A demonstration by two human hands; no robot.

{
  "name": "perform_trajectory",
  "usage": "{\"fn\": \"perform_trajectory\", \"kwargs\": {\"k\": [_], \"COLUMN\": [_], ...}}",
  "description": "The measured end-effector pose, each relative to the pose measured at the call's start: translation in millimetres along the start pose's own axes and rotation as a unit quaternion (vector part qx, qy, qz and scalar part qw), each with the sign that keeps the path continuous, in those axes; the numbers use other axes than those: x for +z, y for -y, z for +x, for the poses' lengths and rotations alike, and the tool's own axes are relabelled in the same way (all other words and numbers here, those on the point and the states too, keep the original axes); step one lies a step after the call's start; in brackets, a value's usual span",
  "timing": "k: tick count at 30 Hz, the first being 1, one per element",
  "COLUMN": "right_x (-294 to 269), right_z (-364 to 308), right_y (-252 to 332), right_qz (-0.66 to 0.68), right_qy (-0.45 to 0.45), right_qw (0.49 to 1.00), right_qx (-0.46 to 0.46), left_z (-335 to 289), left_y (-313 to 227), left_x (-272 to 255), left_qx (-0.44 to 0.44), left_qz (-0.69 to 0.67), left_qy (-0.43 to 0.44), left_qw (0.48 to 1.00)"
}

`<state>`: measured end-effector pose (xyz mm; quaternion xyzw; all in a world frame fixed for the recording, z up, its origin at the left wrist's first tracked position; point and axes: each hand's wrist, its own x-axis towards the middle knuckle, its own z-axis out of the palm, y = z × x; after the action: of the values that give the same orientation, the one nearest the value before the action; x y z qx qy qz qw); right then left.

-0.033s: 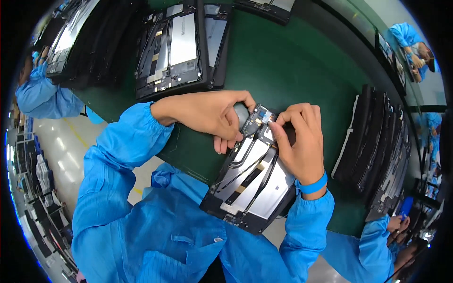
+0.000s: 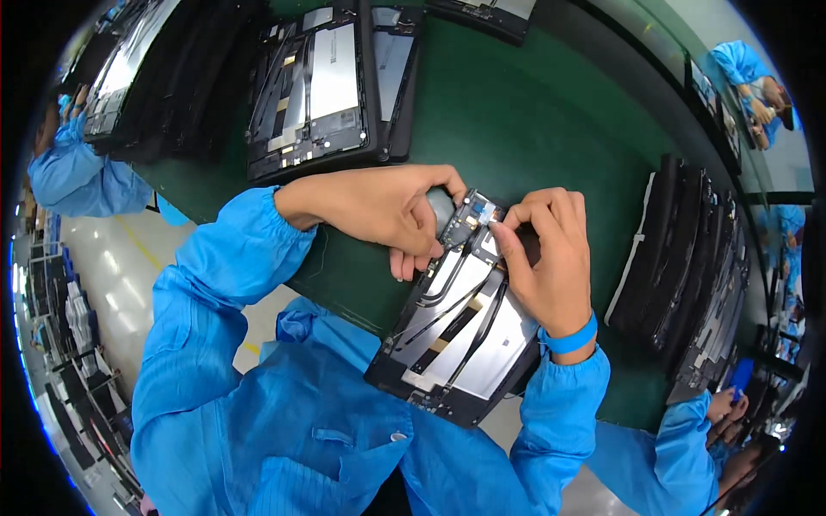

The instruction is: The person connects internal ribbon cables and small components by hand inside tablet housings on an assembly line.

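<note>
An opened tablet (image 2: 495, 348) lies tilted at the near edge of the table, its silver battery plates and black cables bare. At its far end is a small circuit board (image 2: 471, 222). My left hand (image 2: 374, 206) is closed on the tablet's far left corner, the index finger bent over the top edge. My right hand (image 2: 552, 262) has its thumb and index fingertip pressed together at the right side of the board; whatever tiny part lies between them is hidden. Behind the left fingers a rounded grey thing (image 2: 441, 206) shows in part.
Opened tablets (image 2: 335, 73) are stacked beyond my left hand, and another (image 2: 495, 15) lies at the far edge. Rows of dark tablets stand at left (image 2: 194, 77) and right (image 2: 680, 258) on the green table (image 2: 525, 112). Co-workers' blue sleeves (image 2: 77, 176) show at both sides.
</note>
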<state>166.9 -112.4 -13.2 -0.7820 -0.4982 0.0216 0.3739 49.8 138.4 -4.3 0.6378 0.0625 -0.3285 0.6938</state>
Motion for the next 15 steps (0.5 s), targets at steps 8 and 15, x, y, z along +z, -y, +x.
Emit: {"fn": "perform_trajectory", "kwargs": {"k": [8, 15], "right_x": [-7, -15], "right_z": [-3, -3], "right_y": [-3, -4], "right_qz": [0.038, 0.056], "right_qy": [0.027, 0.067], "right_qw": [0.999, 0.996], "right_qx": [0.002, 0.012], "left_z": [-1, -3], "left_y": [-2, -1], "left_x": [5, 4], "left_qx": [-0.011, -0.005], "left_qz": [-0.001, -0.007], "left_qy": [-0.010, 0.001], "left_qw": [1.000, 1.000]}}
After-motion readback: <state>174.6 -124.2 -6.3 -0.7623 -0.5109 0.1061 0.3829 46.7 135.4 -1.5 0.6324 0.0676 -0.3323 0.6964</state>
